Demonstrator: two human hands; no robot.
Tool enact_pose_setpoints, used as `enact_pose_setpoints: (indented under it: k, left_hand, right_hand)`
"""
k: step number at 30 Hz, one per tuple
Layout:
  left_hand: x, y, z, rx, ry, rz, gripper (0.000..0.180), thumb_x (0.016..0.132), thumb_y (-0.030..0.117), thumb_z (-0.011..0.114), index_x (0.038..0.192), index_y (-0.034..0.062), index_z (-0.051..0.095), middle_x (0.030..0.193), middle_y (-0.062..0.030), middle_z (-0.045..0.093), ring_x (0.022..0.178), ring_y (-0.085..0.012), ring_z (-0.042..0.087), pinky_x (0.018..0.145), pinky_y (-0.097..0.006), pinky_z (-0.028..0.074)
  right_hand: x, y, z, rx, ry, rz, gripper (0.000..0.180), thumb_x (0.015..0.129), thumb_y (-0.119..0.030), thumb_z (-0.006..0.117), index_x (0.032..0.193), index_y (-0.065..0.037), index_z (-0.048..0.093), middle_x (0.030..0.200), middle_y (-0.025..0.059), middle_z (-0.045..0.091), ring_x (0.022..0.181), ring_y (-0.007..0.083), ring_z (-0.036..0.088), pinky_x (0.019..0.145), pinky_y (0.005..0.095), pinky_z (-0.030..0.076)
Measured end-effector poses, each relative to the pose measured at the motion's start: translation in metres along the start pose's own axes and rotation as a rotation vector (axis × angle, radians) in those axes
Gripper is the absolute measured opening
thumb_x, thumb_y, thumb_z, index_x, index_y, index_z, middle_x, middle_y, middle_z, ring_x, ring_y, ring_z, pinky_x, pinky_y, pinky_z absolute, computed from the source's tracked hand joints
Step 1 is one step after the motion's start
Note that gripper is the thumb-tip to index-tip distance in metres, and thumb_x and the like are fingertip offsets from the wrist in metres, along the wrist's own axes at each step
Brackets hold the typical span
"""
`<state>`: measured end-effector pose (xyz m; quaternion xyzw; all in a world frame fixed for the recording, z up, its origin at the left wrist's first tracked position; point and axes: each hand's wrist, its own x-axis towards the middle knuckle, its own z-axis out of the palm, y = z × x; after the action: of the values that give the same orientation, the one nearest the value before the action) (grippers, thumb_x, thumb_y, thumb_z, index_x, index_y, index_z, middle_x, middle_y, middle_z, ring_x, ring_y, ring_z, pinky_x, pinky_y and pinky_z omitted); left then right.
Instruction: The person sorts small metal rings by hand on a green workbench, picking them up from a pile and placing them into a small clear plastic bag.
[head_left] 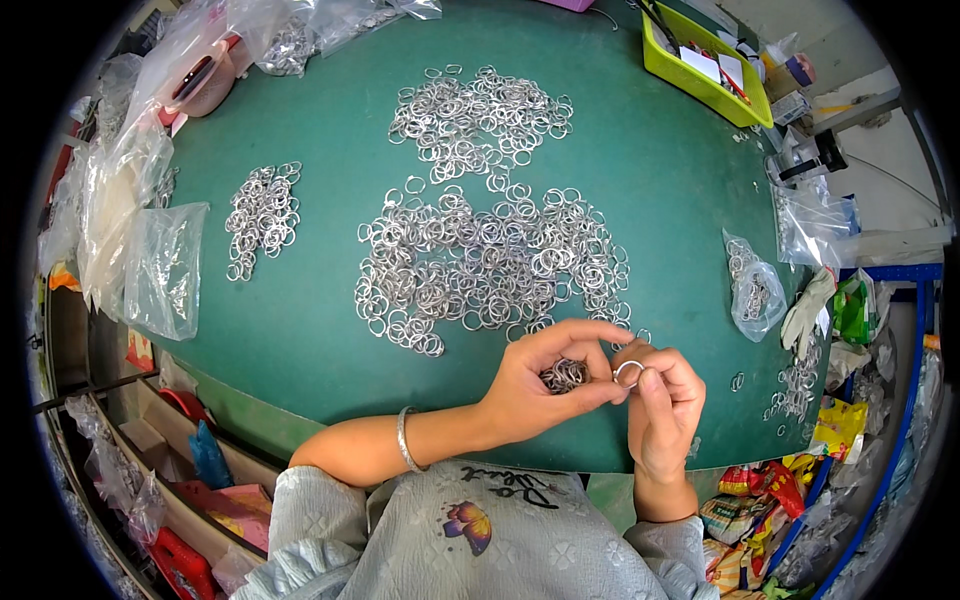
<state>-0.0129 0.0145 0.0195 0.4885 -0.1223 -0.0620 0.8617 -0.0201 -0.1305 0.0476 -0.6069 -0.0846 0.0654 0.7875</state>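
The person's grey-blue top [400,545], with a butterfly printed on it, comes right up to the near edge of the green table [680,200]. A silver bracelet [402,440] circles the left forearm. Over that near edge, right of its middle, the left hand [515,380] is curled around a clump of metal rings [566,376], its fingers bent and its thumb stretched toward the other hand. There the right hand [665,410] pinches one single ring [628,373] between thumb and forefinger; the left fingertips are close against it, though I can't tell whether they grip it too.

Just beyond the hands, a large pile of rings [480,265] spreads over the middle of the table. Out by the right edge, loose rings [797,385] lie scattered, with a clear bag [768,315] of rings a little farther up. Toward the left edge sits a smaller pile [265,215], well apart from the large one, and crumpled plastic bags [165,270] hang over that edge.

Farther off, another pile [480,115] lies toward the far edge. A pink container [212,97] stands near the far left corner, a yellow-green tray [690,82] at the far right corner.
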Motion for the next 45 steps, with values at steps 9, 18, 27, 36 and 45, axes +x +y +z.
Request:
enact_pose_setpoints:
  k: [9, 18, 27, 36, 45]
  left_hand:
    - [-0.001, -0.0064, -0.0028, 0.125, -0.031, 0.068, 0.027, 0.07, -0.007, 0.065, 0.096, -0.0039, 0.057, 0.073, -0.0061, 0.06, 0.069, -0.01, 0.058, 0.064, -0.024, 0.047]
    - [-0.0007, -0.0064, -0.0032, 0.121, -0.042, 0.074, 0.026, 0.071, -0.007, 0.065, 0.095, -0.0037, 0.057, 0.074, -0.0063, 0.061, 0.068, -0.0101, 0.058, 0.063, -0.024, 0.047]
    - [-0.0009, -0.0063, -0.004, 0.122, -0.05, 0.062, 0.024, 0.071, -0.006, 0.065, 0.093, -0.0031, 0.057, 0.074, -0.0065, 0.061, 0.069, -0.0103, 0.059, 0.063, -0.023, 0.047]
    - [-0.002, -0.0022, 0.0012, 0.023, -0.006, 0.023, 0.029, 0.071, -0.002, 0.066, 0.099, 0.0, 0.058, 0.071, -0.0016, 0.059, 0.066, -0.006, 0.054, 0.061, -0.021, 0.044]
    - [0.0015, -0.004, 0.0003, 0.413, -0.025, 0.27, 0.028, 0.064, -0.003, 0.069, 0.092, -0.0017, 0.062, 0.065, -0.0067, 0.059, 0.054, -0.012, 0.055, 0.047, -0.023, 0.041]
  right_hand:
    - [-0.0001, 0.0005, 0.0001, -0.013, -0.008, -0.023, 0.013, 0.087, -0.005, 0.046, 0.082, 0.005, 0.052, 0.078, 0.0107, 0.055, 0.071, 0.0141, 0.049, 0.064, 0.0261, 0.041]
    - [-0.0012, 0.0022, -0.0011, -0.013, -0.007, -0.02, 0.013, 0.087, -0.006, 0.046, 0.082, 0.004, 0.052, 0.078, 0.0106, 0.056, 0.07, 0.0143, 0.05, 0.063, 0.0261, 0.042]
    - [-0.0014, 0.0022, -0.0004, -0.011, -0.004, -0.019, 0.014, 0.087, -0.007, 0.046, 0.081, 0.004, 0.052, 0.077, 0.0106, 0.055, 0.069, 0.0139, 0.049, 0.062, 0.0258, 0.041]
    - [-0.0008, 0.0011, 0.0017, -0.016, 0.005, -0.009, 0.015, 0.088, -0.008, 0.047, 0.08, 0.004, 0.052, 0.076, 0.0099, 0.054, 0.067, 0.0132, 0.049, 0.061, 0.0254, 0.041]
    - [-0.0013, 0.0023, -0.0018, -0.03, -0.003, -0.022, 0.016, 0.088, -0.008, 0.045, 0.077, 0.003, 0.051, 0.074, 0.0096, 0.054, 0.065, 0.0124, 0.048, 0.06, 0.0245, 0.04]
